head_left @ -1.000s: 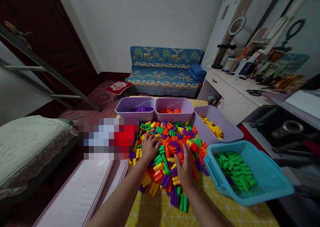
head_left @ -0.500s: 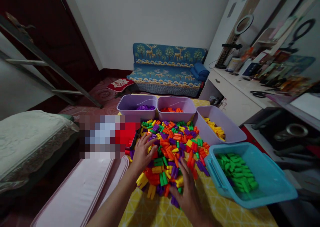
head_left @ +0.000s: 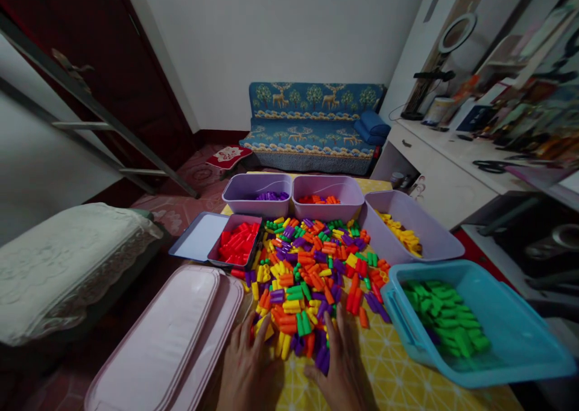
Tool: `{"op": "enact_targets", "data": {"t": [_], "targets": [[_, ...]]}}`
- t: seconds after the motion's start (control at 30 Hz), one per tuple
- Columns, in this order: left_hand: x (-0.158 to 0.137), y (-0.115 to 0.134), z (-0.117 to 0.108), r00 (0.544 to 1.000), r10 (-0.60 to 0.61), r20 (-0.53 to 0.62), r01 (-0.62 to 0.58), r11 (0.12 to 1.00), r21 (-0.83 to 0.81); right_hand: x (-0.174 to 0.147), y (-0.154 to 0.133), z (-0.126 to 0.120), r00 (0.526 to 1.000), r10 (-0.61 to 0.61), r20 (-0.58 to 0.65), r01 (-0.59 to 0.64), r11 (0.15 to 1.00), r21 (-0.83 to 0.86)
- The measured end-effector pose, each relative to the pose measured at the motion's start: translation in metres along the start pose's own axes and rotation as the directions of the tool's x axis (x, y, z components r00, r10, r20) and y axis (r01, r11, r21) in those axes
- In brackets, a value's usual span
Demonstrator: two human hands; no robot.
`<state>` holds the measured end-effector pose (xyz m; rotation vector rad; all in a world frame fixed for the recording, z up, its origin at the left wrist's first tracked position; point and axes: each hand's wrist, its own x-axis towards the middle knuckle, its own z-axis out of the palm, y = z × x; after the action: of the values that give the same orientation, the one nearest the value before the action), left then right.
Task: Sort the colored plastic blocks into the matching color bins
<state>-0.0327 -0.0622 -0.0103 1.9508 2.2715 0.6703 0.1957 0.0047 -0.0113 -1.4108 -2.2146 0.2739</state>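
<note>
A mixed pile of plastic building pieces (head_left: 312, 272) in orange, yellow, green, purple and red spreads over the yellow patterned tablecloth (head_left: 398, 369). At the pile's near left edge is my left hand (head_left: 246, 356), its fingers apart beside some yellow pieces. My right hand (head_left: 338, 363) lies at the near right edge, fingers spread, next to purple pieces (head_left: 322, 358). Neither hand grips a piece that I can see. Whether the fingertips touch the pieces is hard to tell.
Lilac bins hold purple (head_left: 271, 196), orange (head_left: 319, 200) and yellow pieces (head_left: 402, 233). Green pieces (head_left: 446, 320) fill part of a turquoise bin (head_left: 520, 344). Red pieces (head_left: 237, 243) lie in an open dark-edged box. Pale pink lids (head_left: 158, 338) are stacked at left.
My left hand has drawn back from the middle of the pile to its near edge. The right hand has shifted slightly nearer to me. The view has turned slightly left.
</note>
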Motion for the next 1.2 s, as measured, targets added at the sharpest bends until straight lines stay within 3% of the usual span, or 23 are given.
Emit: {"op": "enact_targets", "data": {"t": [0.23,0.37,0.5,0.63,0.7,0.8,0.93,1.07,1.2], "targets": [[0.022,0.030,0.022,0.997,0.036,-0.062,-0.046,0.984,-0.169,0.024,-0.005,0.002,0.995,-0.052,-0.083,0.050,0.998,-0.024],[0.042,0.047,0.027,1.000,0.020,0.001,-0.018,0.933,-0.359,0.041,0.001,0.001,0.992,-0.038,-0.120,0.043,0.998,0.037],[0.073,0.061,0.016,0.997,0.014,0.080,0.028,0.868,-0.496,0.077,0.012,0.000,0.987,-0.024,-0.156,0.048,0.988,0.150],[0.105,0.056,-0.008,0.993,0.050,0.108,0.016,0.841,-0.541,0.109,0.028,0.001,0.980,-0.022,-0.196,0.038,0.996,0.081],[0.115,0.040,-0.024,0.999,0.014,0.050,0.010,0.891,-0.453,0.113,0.035,0.003,0.971,0.000,-0.238,0.009,0.999,0.038],[0.118,0.010,-0.049,0.984,-0.116,-0.133,0.101,0.988,-0.118,0.107,0.042,0.007,0.966,0.009,-0.259,-0.007,1.000,0.011],[0.110,-0.020,-0.070,0.945,-0.258,-0.204,0.301,0.926,0.227,0.099,0.045,0.010,0.976,0.005,-0.216,-0.006,1.000,-0.002],[0.107,-0.023,-0.066,0.954,-0.258,-0.152,0.296,0.892,0.341,0.100,0.044,0.007,0.980,0.014,-0.197,-0.015,1.000,-0.003],[0.110,-0.019,-0.056,0.969,-0.220,-0.115,0.247,0.908,0.340,0.102,0.042,0.005,0.978,0.012,-0.207,-0.010,1.000,0.008]]}}
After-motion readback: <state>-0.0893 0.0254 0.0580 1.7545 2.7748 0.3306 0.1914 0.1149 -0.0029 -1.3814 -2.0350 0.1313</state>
